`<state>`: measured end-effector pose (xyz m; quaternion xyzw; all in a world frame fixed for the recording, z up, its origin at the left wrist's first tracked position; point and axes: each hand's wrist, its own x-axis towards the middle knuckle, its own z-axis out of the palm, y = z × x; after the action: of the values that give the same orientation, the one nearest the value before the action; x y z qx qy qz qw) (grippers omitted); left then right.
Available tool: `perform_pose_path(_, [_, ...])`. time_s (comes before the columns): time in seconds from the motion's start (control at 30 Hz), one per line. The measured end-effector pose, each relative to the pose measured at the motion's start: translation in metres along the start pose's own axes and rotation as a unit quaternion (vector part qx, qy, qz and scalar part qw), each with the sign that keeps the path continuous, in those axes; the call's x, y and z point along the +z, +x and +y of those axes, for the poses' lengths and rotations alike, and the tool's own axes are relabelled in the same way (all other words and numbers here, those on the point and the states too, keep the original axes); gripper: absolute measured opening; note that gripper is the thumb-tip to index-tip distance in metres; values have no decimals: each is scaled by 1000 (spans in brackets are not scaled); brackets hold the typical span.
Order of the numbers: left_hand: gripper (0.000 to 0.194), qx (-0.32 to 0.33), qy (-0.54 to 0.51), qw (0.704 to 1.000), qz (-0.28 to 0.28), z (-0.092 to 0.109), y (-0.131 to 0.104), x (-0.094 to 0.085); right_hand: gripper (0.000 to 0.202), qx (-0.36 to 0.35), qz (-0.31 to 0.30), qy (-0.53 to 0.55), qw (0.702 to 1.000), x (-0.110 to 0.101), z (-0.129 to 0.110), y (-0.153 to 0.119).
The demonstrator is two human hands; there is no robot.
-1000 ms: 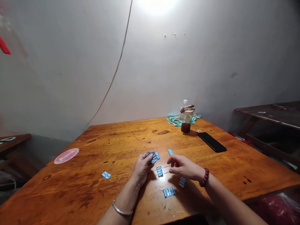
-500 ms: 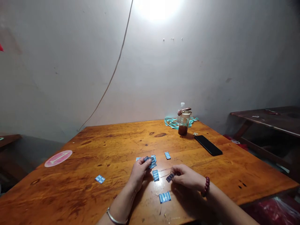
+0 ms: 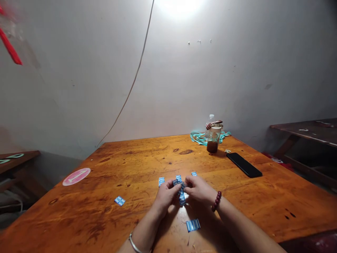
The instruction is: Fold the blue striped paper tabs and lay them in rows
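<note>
Small dark-blue patterned pieces [image 3: 179, 184] are pinched in my left hand [image 3: 167, 196], its thumb lying over them. My right hand [image 3: 198, 188] has its fingers closed against the right side of these pieces, touching them. On the table, blue-and-white pieces lie around my hands: one group [image 3: 182, 200] just below them, one [image 3: 161, 181] to the left, one [image 3: 178, 177] behind, one [image 3: 194, 174] behind my right hand, one [image 3: 193, 225] nearer to me. Another blue piece [image 3: 119, 201] lies farther left.
The wooden table [image 3: 142, 158] holds a pink round sticker [image 3: 76, 176] at left. At the back right stand a bottle with dark liquid [image 3: 212, 140] and a clear bottle by teal straps [image 3: 197, 137]. A black phone [image 3: 244, 164] lies at right. Other tables flank this one.
My right hand has moved left and up to meet my left hand at the pieces. The view has shifted slightly to the left.
</note>
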<state>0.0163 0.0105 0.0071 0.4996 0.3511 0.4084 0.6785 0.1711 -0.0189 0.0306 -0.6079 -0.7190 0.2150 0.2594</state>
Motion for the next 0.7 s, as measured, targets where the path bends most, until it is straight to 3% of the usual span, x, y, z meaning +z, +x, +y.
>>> perform_pose_path(0.07, [23,20,6,999,26,2,-1,-1,8,-10,-16,11,1000,-6,0,-12])
perform_pose_path(0.23, [26,44,21,997,65,5,-1,-4,23,-116,-152,-46,980,-9,-8,-44])
perform_pose_path(0.33, [26,31,29,997,58,3,0,-4,24,-167,-171,-102,966,0,-12,-51])
perform_pose_path(0.47, [25,27,40,997,56,2,1,-4,17,-160,-196,-113,961,11,-8,-45])
perform_pose_path(0.57, [25,23,50,997,62,2,1,-6,7,-139,-185,-59,971,10,-5,-34])
perform_pose_path(0.7, [24,32,36,997,63,4,2,-5,5,-73,-84,174,979,-2,-13,-8])
